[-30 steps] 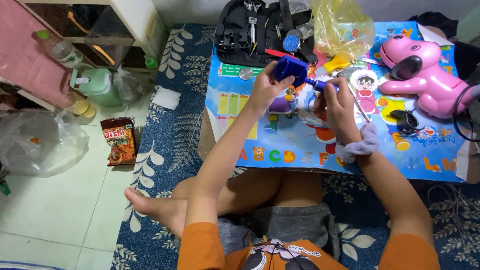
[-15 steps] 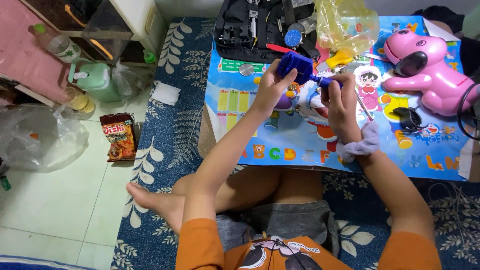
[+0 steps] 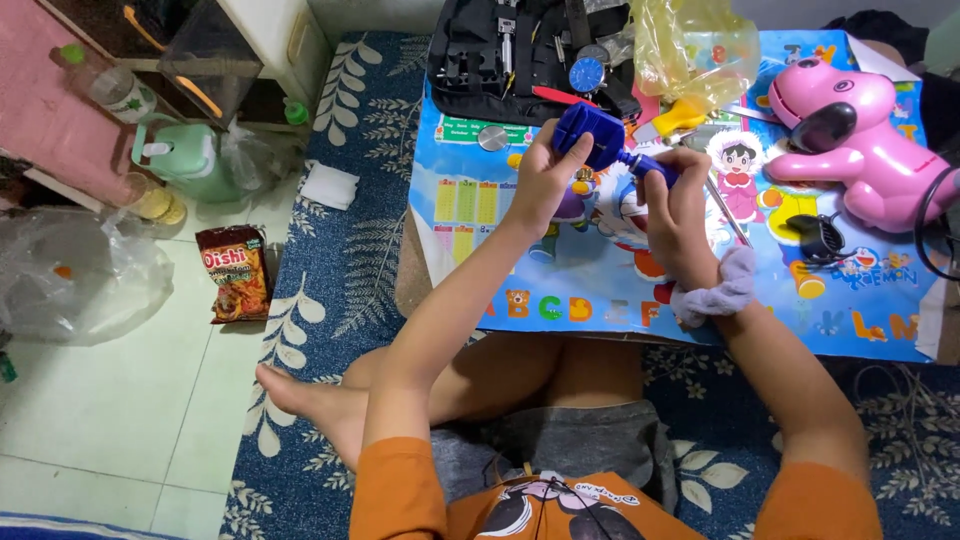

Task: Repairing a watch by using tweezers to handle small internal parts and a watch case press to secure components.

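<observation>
Left hand (image 3: 540, 180) is gripping the blue block-shaped tool (image 3: 590, 135), fingers wrapped around its near side. Right hand (image 3: 680, 215) is closing its fingers around the tool's blue handle (image 3: 650, 167). Tool is being held just above the bench (image 3: 600, 290), over its cartoon-print cover. Black tool case (image 3: 500, 60) is sitting at the far edge, pink toy dog (image 3: 850, 130) to the right.
</observation>
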